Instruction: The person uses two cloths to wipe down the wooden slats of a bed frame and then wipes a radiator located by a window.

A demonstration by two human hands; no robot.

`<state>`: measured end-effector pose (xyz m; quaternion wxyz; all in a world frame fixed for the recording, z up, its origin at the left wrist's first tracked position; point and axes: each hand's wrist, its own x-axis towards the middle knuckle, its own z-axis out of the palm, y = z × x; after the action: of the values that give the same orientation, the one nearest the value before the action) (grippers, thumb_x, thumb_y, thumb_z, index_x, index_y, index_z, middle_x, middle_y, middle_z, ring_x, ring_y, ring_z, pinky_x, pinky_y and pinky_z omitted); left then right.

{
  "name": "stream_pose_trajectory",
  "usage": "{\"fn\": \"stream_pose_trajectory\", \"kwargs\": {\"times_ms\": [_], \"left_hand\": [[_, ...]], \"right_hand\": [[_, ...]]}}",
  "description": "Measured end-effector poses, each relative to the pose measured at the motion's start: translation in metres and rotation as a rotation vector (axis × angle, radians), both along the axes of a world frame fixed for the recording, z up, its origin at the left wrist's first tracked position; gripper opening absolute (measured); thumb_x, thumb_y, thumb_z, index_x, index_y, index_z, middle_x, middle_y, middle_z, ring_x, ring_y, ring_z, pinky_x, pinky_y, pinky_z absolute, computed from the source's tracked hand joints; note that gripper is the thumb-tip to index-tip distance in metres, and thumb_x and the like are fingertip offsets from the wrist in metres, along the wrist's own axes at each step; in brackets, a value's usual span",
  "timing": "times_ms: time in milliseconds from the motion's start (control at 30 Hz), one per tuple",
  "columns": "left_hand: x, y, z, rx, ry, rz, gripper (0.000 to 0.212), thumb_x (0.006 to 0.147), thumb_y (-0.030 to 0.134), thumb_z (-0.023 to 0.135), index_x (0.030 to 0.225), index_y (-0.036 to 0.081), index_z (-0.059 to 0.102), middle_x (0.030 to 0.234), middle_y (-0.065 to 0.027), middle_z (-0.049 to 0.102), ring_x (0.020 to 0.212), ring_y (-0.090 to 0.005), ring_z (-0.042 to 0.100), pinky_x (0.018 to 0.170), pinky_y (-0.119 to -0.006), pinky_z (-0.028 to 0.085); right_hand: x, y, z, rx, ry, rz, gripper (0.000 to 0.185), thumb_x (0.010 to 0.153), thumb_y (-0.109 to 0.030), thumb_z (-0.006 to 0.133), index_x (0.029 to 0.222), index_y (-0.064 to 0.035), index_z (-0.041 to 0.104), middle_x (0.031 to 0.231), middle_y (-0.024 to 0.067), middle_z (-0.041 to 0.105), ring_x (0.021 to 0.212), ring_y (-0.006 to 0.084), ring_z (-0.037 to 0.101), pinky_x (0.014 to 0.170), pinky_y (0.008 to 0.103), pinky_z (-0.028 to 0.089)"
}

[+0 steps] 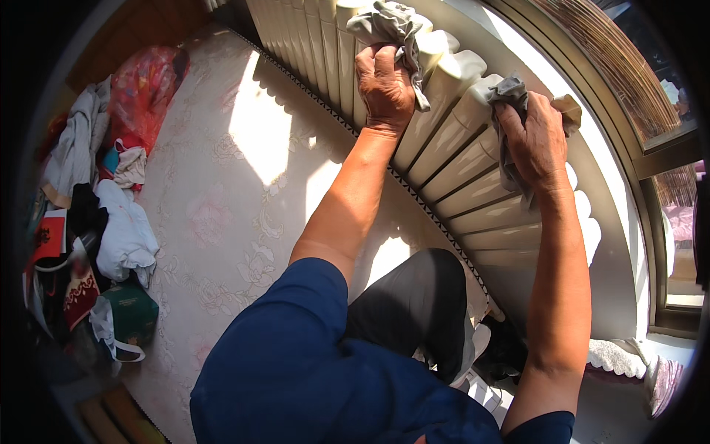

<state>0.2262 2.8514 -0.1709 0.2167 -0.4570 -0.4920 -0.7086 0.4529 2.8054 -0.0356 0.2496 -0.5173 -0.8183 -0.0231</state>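
A cream column radiator (466,150) runs along the wall below the window. My left hand (388,89) grips a crumpled grey cloth (383,22) at the tops of the radiator's farther columns. Part of this cloth hangs down beside my fingers. Nearer to me, my right hand (537,139) grips another grey cloth (509,94) against the top of the radiator. Its lower end drapes over the columns. A tan piece of cloth (568,114) sticks out beyond my right knuckles; whether it belongs to the same cloth I cannot tell.
A flat surface with a pale floral cover (216,222) borders the radiator, and my bent knee (421,299) rests over it. At left lie a red plastic bag (144,89), a white bundle (126,227) and a green bag (130,313). The window frame (665,158) stands at right.
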Motion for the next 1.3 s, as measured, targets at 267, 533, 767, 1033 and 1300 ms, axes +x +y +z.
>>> {"fn": "stream_pose_trajectory", "kwargs": {"times_ms": [267, 533, 767, 1033, 1300], "left_hand": [[0.017, -0.038, -0.232, -1.046, -0.418, 0.042, 0.036, 0.087, 0.015, 0.064, 0.123, 0.008, 0.065, 0.118, -0.0277, 0.064, 0.112, -0.0444, 0.061, 0.094, -0.050, 0.049], [-0.049, 0.018, -0.036, -0.415, -0.825, -0.495, 0.030, 0.084, 0.014, 0.065, 0.108, -0.004, 0.069, 0.090, -0.0105, 0.072, 0.077, -0.0179, 0.065, 0.072, -0.034, 0.053], [-0.074, 0.037, 0.059, -0.161, -0.229, -0.161, 0.034, 0.084, 0.012, 0.068, 0.115, 0.002, 0.060, 0.103, -0.0171, 0.064, 0.096, -0.0340, 0.063, 0.089, -0.044, 0.050], [-0.074, -0.016, -0.240, -0.965, -0.500, 0.077, 0.036, 0.091, 0.013, 0.059, 0.126, 0.003, 0.060, 0.122, -0.0268, 0.063, 0.111, -0.0452, 0.060, 0.097, -0.051, 0.048], [-0.081, 0.043, -0.089, -0.551, -1.112, -0.384, 0.031, 0.087, 0.002, 0.050, 0.113, -0.007, 0.066, 0.094, -0.0114, 0.069, 0.072, -0.0206, 0.064, 0.064, -0.035, 0.054]], "right_hand": [[0.002, 0.006, -0.005, 0.024, 0.030, 0.029, 0.049, 0.092, -0.049, 0.062, 0.098, -0.0006, 0.065, 0.110, 0.0210, 0.066, 0.106, 0.0438, 0.060, 0.092, 0.0525, 0.048], [0.015, 0.011, -0.005, 0.020, 0.055, -0.003, 0.048, 0.092, -0.048, 0.063, 0.108, -0.0028, 0.068, 0.118, 0.0199, 0.066, 0.110, 0.0424, 0.060, 0.096, 0.0511, 0.047], [0.003, 0.003, -0.007, 0.062, 0.105, 0.051, 0.045, 0.092, -0.045, 0.064, 0.109, -0.0038, 0.069, 0.117, 0.0185, 0.067, 0.110, 0.0401, 0.060, 0.097, 0.0490, 0.046], [-0.014, -0.001, 0.002, -0.019, 0.154, 0.096, 0.046, 0.092, -0.046, 0.064, 0.109, -0.0037, 0.070, 0.116, 0.0162, 0.068, 0.107, 0.0406, 0.062, 0.094, 0.0491, 0.049], [0.012, 0.006, -0.005, 0.014, 0.097, -0.019, 0.045, 0.092, -0.045, 0.066, 0.113, -0.0051, 0.070, 0.121, 0.0156, 0.067, 0.110, 0.0393, 0.061, 0.096, 0.0480, 0.048]]}}
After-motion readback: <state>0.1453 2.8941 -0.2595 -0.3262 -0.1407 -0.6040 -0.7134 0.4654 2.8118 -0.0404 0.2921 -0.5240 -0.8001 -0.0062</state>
